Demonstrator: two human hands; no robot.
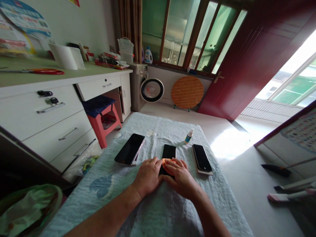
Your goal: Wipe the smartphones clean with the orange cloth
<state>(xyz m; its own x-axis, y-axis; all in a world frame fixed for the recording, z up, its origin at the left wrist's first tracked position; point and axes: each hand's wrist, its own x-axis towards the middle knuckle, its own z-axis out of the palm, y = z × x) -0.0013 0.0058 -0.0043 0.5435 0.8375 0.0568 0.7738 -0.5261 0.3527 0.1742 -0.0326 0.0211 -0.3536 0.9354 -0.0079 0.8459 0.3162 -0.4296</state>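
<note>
A black smartphone (169,150) lies flat on the light blue quilted cloth, its lower half largely covered by my hands. At its left edge, my left hand (148,173) has its bent fingers closed against the phone, holding it down. My right hand (179,175) presses an orange cloth (168,161) onto the screen, fingers closed over it; most of the cloth is hidden. Left of my hands, a black tablet (130,148) rests on something pale. To the right, another smartphone (202,157) sits on a light-coloured case or box. Behind that phone stands a small spray bottle (189,137).
The quilted cloth (158,126) covers the surface before me. A red stool (102,123) and a white desk (103,82) stand at the left, with a lined bin (58,200) nearer. Beyond are a washing machine with its door (152,90) open and a round wooden tabletop (187,92).
</note>
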